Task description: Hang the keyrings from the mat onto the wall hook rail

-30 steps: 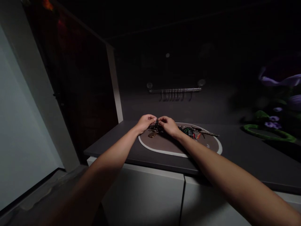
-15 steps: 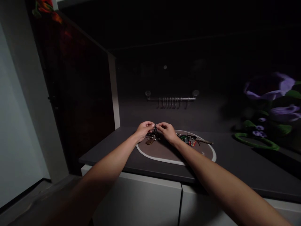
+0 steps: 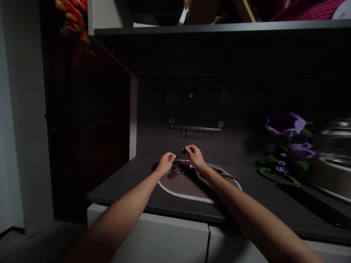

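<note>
Right hand (image 3: 195,157) grip closed, pinching a small dark trinket (image 3: 183,150) at its left; the open left hand (image 3: 165,163) sits nearer the key bunch (image 3: 174,170) on the oval mat (image 3: 178,194).

Bare left forearm (image 3: 123,208) and bare right forearm (image 3: 246,213) reaching forward from the lower corners, both angled inward toward the middle. Left hand (image 3: 166,163) lower, with the fingers (image 3: 171,157) softly curled. Right hand (image 3: 196,157) a little higher, wrist bent, thumb and fingertips (image 3: 188,147) pinched together. Between the two hands, a small gap, no touching.
</note>
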`<action>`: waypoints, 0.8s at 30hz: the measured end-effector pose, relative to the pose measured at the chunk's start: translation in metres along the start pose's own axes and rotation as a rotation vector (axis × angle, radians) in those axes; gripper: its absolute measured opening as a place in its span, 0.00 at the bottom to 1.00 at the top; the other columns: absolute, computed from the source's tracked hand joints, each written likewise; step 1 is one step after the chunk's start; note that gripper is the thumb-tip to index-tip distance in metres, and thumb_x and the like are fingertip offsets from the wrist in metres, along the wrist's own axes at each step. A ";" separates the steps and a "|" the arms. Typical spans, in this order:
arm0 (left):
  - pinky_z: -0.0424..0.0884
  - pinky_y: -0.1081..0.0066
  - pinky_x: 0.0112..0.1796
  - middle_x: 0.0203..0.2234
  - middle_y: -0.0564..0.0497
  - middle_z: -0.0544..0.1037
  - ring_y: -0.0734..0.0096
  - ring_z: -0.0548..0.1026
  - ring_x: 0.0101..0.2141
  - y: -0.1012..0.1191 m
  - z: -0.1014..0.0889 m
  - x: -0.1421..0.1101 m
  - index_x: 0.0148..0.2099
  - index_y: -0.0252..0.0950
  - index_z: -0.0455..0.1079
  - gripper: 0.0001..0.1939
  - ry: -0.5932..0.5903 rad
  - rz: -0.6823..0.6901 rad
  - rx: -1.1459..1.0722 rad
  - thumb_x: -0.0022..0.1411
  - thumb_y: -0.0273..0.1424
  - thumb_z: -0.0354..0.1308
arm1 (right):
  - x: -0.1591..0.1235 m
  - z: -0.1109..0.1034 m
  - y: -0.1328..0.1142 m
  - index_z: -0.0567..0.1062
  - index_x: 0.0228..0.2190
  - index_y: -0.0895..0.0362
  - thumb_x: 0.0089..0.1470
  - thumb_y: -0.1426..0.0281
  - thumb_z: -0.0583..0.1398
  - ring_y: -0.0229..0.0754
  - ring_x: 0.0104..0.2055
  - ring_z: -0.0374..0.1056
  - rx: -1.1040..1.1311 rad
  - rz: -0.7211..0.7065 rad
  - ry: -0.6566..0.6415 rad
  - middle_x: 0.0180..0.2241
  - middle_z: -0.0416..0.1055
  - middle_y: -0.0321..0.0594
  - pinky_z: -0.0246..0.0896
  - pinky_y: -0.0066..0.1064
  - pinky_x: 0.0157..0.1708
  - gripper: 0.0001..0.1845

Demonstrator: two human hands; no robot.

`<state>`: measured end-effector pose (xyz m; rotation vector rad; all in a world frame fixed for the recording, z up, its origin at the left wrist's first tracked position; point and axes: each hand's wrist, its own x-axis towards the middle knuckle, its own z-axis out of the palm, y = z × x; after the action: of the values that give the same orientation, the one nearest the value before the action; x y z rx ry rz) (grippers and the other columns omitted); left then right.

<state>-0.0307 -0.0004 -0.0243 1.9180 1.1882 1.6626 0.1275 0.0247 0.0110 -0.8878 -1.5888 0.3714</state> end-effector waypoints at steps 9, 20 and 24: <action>0.59 0.73 0.32 0.23 0.51 0.70 0.72 0.66 0.28 -0.002 0.000 -0.001 0.28 0.35 0.65 0.12 0.027 0.128 0.346 0.58 0.32 0.43 | 0.073 0.024 -0.005 0.69 0.26 0.58 0.46 0.61 0.53 0.36 0.26 0.64 0.022 0.131 0.208 0.23 0.69 0.37 0.60 0.27 0.29 0.13; 0.58 0.72 0.32 0.26 0.48 0.71 0.69 0.67 0.29 -0.008 0.002 0.001 0.30 0.36 0.65 0.12 0.041 0.163 0.466 0.59 0.32 0.42 | 0.097 0.047 0.007 0.74 0.27 0.59 0.48 0.65 0.52 0.40 0.27 0.67 -0.016 0.208 0.343 0.23 0.72 0.43 0.61 0.28 0.29 0.14; 0.59 0.72 0.32 0.26 0.48 0.71 0.69 0.67 0.29 -0.008 0.001 0.001 0.30 0.36 0.65 0.12 0.038 0.158 0.474 0.59 0.32 0.42 | 0.097 0.049 0.011 0.75 0.29 0.59 0.49 0.65 0.52 0.40 0.28 0.68 -0.021 0.195 0.357 0.24 0.72 0.44 0.62 0.28 0.30 0.15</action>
<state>-0.0327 0.0054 -0.0294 2.3173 1.5959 1.6026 0.0858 0.1128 0.0596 -1.0653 -1.1847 0.3129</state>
